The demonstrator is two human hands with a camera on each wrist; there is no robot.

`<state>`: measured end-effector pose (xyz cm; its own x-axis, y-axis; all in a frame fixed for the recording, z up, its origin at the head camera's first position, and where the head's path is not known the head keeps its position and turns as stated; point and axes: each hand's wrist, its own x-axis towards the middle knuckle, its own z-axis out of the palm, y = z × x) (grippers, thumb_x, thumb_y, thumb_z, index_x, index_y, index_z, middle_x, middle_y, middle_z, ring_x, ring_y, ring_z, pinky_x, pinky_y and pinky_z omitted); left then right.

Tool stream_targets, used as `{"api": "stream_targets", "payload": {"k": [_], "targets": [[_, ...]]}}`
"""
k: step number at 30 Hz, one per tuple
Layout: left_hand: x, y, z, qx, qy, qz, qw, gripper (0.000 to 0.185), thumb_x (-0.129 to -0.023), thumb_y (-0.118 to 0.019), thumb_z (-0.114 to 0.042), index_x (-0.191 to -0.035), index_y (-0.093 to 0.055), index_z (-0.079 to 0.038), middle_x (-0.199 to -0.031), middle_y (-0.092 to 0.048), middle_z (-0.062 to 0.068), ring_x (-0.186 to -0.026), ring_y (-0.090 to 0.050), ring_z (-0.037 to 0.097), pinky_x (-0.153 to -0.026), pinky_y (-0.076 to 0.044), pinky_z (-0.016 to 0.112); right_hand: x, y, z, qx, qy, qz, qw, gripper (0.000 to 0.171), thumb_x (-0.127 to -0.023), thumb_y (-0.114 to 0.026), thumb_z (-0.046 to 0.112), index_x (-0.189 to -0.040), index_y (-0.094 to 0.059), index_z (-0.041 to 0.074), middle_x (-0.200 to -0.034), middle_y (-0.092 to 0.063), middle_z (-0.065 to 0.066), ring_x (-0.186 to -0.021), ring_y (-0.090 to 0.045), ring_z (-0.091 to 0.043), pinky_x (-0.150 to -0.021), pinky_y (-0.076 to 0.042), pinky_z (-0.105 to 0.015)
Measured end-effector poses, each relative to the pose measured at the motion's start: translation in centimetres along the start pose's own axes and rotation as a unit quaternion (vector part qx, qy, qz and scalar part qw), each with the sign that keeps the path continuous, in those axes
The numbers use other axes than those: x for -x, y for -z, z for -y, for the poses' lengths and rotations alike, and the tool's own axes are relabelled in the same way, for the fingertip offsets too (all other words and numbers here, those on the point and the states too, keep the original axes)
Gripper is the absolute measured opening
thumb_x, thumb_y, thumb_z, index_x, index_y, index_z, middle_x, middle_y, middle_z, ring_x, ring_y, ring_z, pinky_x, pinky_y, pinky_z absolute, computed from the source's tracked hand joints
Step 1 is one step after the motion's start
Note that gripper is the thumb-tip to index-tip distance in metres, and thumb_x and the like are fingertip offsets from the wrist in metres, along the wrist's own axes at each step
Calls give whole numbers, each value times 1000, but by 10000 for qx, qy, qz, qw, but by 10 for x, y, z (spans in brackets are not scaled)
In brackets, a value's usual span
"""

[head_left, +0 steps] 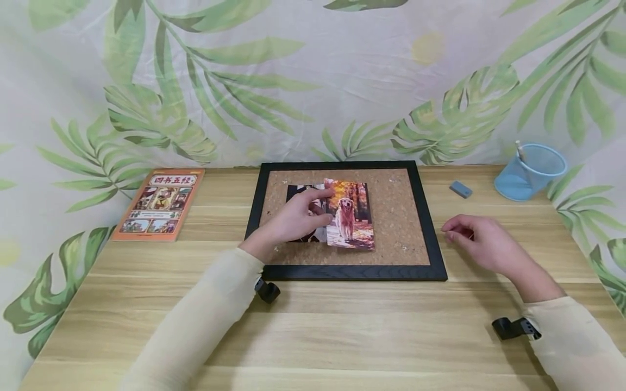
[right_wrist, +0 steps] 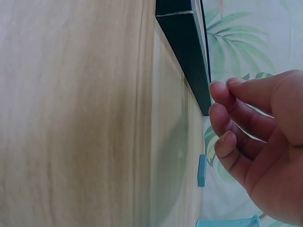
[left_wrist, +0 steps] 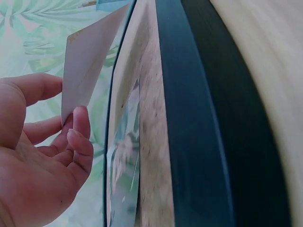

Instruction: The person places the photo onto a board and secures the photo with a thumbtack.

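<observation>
My left hand (head_left: 300,217) pinches a photo of a golden retriever among autumn leaves (head_left: 349,217) by its left edge. In the left wrist view the photo (left_wrist: 87,59) shows its plain back, tilted up above the corkboard. Beneath that hand, a black-and-white photo (head_left: 320,234) lies on the black-framed corkboard (head_left: 396,217), partly hidden by the hand and the dog photo. My right hand (head_left: 481,241) is just right of the frame, over the table. Its fingers are loosely bent, with thumb and forefinger tips together (right_wrist: 227,87), and nothing shows between them.
Small clear pins (head_left: 405,247) sit near the corkboard's corners. A blue eraser-like block (head_left: 461,189) and a blue mesh pen cup (head_left: 520,176) with a pencil stand at the back right. An orange comic-style book (head_left: 161,206) lies at the left. A leaf-patterned cloth hangs behind.
</observation>
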<state>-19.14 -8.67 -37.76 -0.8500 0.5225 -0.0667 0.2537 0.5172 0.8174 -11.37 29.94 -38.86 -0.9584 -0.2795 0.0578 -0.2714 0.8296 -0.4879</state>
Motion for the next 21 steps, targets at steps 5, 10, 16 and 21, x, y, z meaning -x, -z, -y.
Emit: {"api": "stream_targets", "payload": {"k": [5, 10, 16, 21], "targets": [[-15, -10, -3, -146, -7, 134, 9998, 56, -89, -65, -23, -142, -46, -14, -126, -51, 1, -80, -57, 17, -57, -47, 31, 0, -2, 2, -3, 38, -22, 10000, 10, -94, -60, 11, -98, -69, 10, -81, -67, 2, -71, -56, -12, -64, -46, -26], [-28, -18, -8, -402, 201, 212, 9988, 57, -89, -65, -23, -142, -45, -13, -127, -53, 0, -86, -58, 15, -63, -48, 29, 0, -3, 2, 25, 67, -70, 9999, 10, -94, -59, 12, -97, -69, 11, -81, -67, 3, -71, -56, -11, -63, -46, -26], [-38, -24, -8, -818, 252, 260, 9960, 58, -88, -66, -21, -141, -45, -9, -128, -52, 5, -78, -55, 16, -64, -45, 28, 0, -4, 3, -8, 95, -66, 9999, 10, -94, -60, 12, -98, -69, 11, -82, -67, 2, -71, -55, -11, -63, -46, -26], [-44, -28, -7, -1102, 249, 355, 9930, 60, -88, -66, -23, -141, -45, -8, -137, -46, 9, -89, -54, 18, -80, -44, 32, -2, -1, 8, -90, 18, -34, 10000, 12, -95, -58, 13, -100, -68, 10, -83, -68, 1, -73, -56, -12, -64, -46, -26]]}}
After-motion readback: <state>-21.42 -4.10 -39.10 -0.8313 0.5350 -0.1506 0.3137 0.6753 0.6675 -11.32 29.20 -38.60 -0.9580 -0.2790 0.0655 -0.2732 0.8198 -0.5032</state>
